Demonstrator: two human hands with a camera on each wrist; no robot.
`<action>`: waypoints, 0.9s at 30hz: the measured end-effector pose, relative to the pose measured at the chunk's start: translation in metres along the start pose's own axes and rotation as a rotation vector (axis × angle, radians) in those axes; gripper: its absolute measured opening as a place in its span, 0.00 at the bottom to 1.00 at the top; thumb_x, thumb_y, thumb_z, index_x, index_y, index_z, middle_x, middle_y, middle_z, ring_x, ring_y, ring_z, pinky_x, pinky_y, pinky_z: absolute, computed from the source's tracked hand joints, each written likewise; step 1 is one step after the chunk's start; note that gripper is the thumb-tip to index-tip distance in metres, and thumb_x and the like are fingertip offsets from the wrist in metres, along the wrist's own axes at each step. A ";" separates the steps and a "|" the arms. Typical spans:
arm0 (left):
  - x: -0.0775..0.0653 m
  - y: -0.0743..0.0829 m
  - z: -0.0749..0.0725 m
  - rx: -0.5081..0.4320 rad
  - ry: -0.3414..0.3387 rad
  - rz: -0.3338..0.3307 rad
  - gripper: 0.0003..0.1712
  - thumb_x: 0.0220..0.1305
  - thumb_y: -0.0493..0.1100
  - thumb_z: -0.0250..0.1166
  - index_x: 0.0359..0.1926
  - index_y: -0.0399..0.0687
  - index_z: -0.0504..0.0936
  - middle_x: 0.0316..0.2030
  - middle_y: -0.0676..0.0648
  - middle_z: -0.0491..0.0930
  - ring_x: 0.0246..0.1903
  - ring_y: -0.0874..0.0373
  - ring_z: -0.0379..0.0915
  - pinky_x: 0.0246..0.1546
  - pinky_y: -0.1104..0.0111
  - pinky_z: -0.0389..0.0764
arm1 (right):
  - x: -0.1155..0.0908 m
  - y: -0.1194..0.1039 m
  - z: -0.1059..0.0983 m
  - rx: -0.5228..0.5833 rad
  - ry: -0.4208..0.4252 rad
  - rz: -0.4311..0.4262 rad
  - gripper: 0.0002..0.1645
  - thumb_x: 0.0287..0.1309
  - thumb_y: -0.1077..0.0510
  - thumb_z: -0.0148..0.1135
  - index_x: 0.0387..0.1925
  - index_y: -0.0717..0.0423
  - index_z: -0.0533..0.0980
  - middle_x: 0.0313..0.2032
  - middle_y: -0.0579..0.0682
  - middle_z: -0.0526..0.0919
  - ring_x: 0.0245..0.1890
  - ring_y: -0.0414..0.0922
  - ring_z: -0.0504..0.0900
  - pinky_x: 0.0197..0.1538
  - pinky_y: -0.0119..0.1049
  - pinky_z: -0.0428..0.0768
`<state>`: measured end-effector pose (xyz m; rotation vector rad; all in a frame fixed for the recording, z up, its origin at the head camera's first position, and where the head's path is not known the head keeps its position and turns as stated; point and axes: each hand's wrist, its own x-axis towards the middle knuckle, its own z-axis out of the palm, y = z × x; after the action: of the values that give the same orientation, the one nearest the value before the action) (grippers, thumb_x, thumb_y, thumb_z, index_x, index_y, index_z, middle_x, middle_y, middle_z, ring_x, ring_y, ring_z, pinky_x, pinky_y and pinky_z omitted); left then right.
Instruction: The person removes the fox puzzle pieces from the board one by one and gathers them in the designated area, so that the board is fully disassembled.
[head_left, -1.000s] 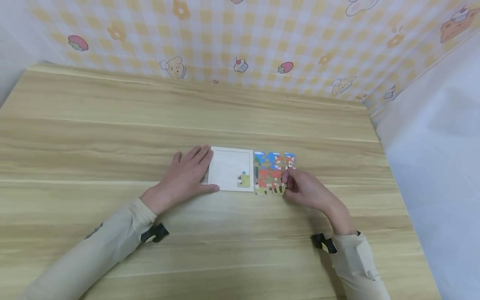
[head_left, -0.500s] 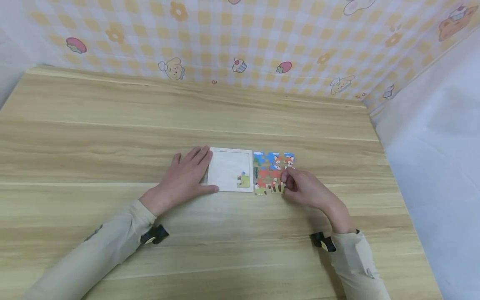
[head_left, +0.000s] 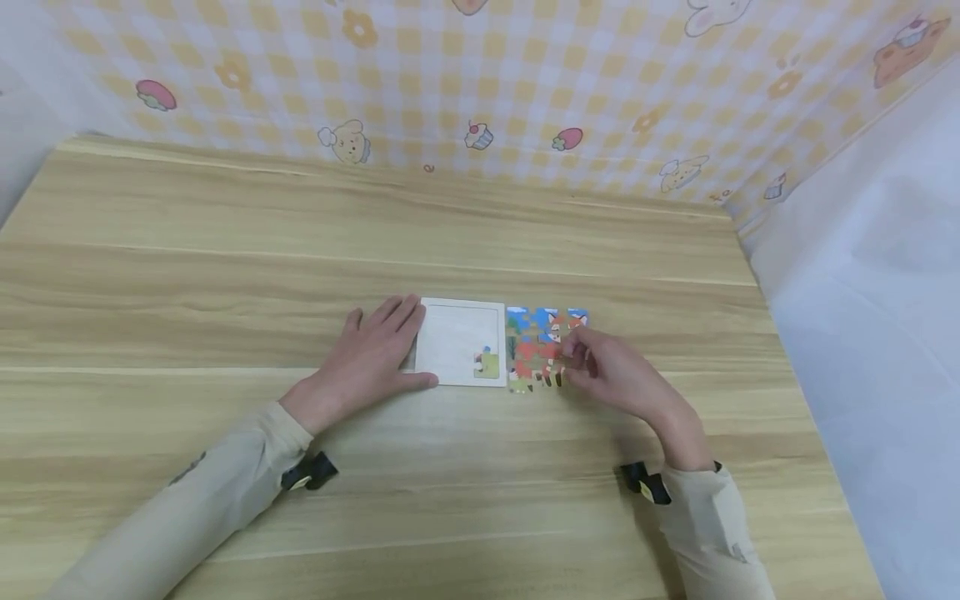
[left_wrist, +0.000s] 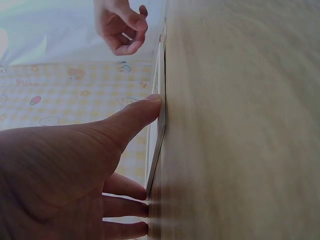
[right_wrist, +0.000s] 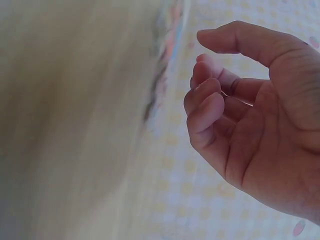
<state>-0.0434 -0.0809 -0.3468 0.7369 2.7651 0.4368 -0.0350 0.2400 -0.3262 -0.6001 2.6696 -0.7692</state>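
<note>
My left hand (head_left: 363,350) lies with straight fingers at the left side of a square white puzzle tray (head_left: 446,342). In the left wrist view its thumb (left_wrist: 147,107) rests on the tray's edge. A green puzzle piece (head_left: 489,364) sits in the tray's lower right corner. Beside the tray, on its right, several jigsaw pieces (head_left: 527,350) with a fox picture lie grouped together. My right hand (head_left: 615,375) hovers over their right side, hiding some. Its fingers are loosely bent, and the right wrist view shows the thumb (right_wrist: 235,37) apart from them with nothing between.
Everything lies on a wood-grain table (head_left: 420,500). A yellow checked cloth (head_left: 420,75) with cartoon prints hangs behind its back edge, and white sheeting (head_left: 870,292) covers the right side. A black wrist camera (head_left: 645,483) is strapped at the right cuff.
My right hand has risen slightly over the pieces, and its thumb and fingers have spread apart. The left hand stays at the tray.
</note>
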 end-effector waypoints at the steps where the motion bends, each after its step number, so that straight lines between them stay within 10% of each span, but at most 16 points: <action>1: 0.000 0.000 0.000 0.000 0.000 -0.001 0.54 0.54 0.65 0.63 0.68 0.33 0.55 0.69 0.36 0.50 0.68 0.41 0.43 0.57 0.36 0.49 | 0.002 -0.004 0.000 -0.010 0.007 -0.016 0.09 0.51 0.66 0.63 0.35 0.57 0.73 0.28 0.43 0.76 0.24 0.41 0.71 0.28 0.32 0.73; 12: 0.001 0.000 0.000 -0.005 -0.016 -0.007 0.55 0.54 0.66 0.62 0.69 0.34 0.53 0.70 0.37 0.48 0.68 0.42 0.41 0.58 0.37 0.48 | 0.034 -0.043 0.015 -0.083 -0.034 -0.131 0.11 0.50 0.63 0.66 0.37 0.59 0.75 0.27 0.44 0.76 0.29 0.41 0.73 0.35 0.32 0.74; 27: 0.000 -0.001 0.002 0.003 0.001 0.003 0.55 0.53 0.66 0.63 0.69 0.34 0.55 0.69 0.36 0.50 0.67 0.41 0.43 0.57 0.36 0.50 | 0.051 -0.063 0.026 -0.193 -0.141 -0.041 0.19 0.49 0.57 0.69 0.44 0.55 0.75 0.34 0.46 0.75 0.33 0.42 0.71 0.33 0.34 0.72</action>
<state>-0.0437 -0.0811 -0.3491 0.7413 2.7667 0.4335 -0.0496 0.1562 -0.3203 -0.7293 2.6254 -0.4636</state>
